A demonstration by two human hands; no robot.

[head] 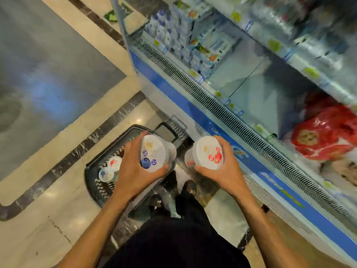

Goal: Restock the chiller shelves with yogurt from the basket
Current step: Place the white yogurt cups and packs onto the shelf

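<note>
Head view: two yogurt tubs held up, one per hand.
Left hand (pixel 135 171): fingers curled round blueberry-lid tub (pixel 152 153), 7 o'clock.
Right hand (pixel 226 167): fingers curled round strawberry-lid tub (pixel 208 152), 5 o'clock.
Lid writing: too blurred to read.
Basket (pixel 92 176): on floor, 8 o'clock; two more tubs inside, red-marked tub (pixel 115 163) and blue-marked tub (pixel 105 174).
Chiller shelf (pixel 251 80): 12 to 4 o'clock; cartons (pixel 185 35) at 12, red bag (pixel 326 130) at 3.
</note>
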